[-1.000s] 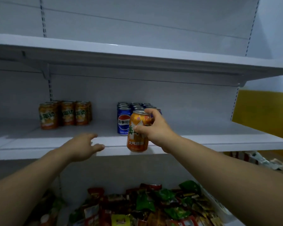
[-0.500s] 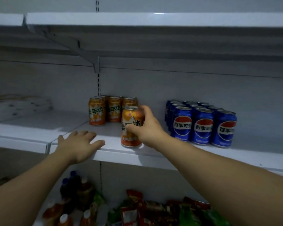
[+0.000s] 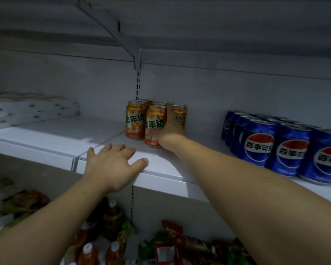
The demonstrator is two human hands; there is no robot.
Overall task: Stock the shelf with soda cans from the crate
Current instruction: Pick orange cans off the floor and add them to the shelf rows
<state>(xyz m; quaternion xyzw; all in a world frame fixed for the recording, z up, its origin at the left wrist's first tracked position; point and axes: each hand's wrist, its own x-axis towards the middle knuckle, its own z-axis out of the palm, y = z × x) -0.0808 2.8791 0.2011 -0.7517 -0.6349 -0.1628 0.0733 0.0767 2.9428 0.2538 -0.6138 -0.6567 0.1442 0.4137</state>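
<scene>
My right hand (image 3: 171, 131) is wrapped around an orange soda can (image 3: 154, 125) that stands upright on the white shelf (image 3: 161, 165), right in front of a small group of matching orange cans (image 3: 135, 120). My left hand (image 3: 113, 163) lies flat, fingers spread, on the shelf's front edge and holds nothing. A block of blue Pepsi cans (image 3: 275, 142) fills the shelf to the right. The crate is not in view.
A white spotted box (image 3: 33, 111) lies on the neighbouring shelf at the left. Below the shelf are bottles (image 3: 113, 217) and bright snack packets (image 3: 172, 245). A bracket and upper shelf (image 3: 126, 41) hang overhead.
My right hand has carried the orange can further back onto the shelf, up against the other orange cans. The view has moved closer and to the left. My left hand still rests on the edge.
</scene>
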